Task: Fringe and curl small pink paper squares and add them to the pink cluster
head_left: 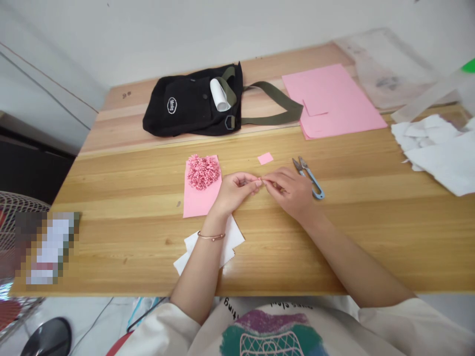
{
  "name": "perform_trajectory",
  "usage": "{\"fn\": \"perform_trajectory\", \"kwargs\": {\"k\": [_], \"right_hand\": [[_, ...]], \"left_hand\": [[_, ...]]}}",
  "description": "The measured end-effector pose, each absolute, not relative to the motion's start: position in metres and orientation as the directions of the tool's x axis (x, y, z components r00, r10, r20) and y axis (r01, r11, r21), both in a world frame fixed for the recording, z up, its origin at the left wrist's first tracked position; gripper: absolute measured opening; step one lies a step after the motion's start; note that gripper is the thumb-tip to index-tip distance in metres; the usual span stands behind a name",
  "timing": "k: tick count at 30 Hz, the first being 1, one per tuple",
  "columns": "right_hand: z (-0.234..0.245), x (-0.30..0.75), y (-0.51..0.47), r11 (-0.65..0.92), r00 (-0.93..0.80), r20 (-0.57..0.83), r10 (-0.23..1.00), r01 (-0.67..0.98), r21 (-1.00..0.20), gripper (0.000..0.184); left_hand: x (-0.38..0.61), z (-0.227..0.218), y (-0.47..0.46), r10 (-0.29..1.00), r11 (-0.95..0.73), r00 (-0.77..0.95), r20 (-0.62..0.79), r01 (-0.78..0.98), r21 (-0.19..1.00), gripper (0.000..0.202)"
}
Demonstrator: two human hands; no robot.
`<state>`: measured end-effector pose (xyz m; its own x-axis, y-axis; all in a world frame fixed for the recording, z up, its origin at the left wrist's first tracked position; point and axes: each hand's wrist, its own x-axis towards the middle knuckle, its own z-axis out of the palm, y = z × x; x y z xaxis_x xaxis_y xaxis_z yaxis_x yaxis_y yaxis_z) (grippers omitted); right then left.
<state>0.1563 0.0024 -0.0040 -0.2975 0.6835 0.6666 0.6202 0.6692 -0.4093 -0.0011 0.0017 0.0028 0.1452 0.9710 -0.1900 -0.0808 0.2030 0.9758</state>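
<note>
Over the middle of the table, my left hand (237, 190) and my right hand (291, 190) meet at the fingertips. Between them they pinch a tiny pink piece (260, 179), too small to make out clearly. Beside my left hand, a heap of small pink rolled bits (202, 171) lies on a pink sheet (196, 202). A little pink paper rectangle (265, 158) rests just beyond the fingertips. Thread snips (313, 182) with a blue handle lie by my right hand, partly behind it. White scraps (233, 232) sit under my left forearm.
A black bag (185, 106) with a white roll (219, 95) on it lies at the back. Larger pink sheets (341, 109) are to its right, touching the bag's strap (274, 118). Crumpled white cloth or paper (441, 148) covers the right side. At the left edge is a blurred-out object (54, 247).
</note>
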Motion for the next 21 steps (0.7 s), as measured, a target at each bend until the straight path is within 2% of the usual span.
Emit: {"fn": "perform_trajectory", "kwargs": {"k": [7,21], "right_hand": [[-0.0044,0.1557,0.0022,0.634,-0.288,0.624,0.726,0.631,-0.447,0.015],[-0.005,0.1544,0.0016,0.639,-0.265,0.65,0.713,0.628,-0.444,0.013]], "left_hand": [[-0.0012,0.0025,0.0015,0.971,0.2,0.149,-0.187,-0.074,0.977,0.021],[0.0003,0.0041,0.0013,0.973,0.207,0.123,-0.194,-0.103,0.973,0.019]]}}
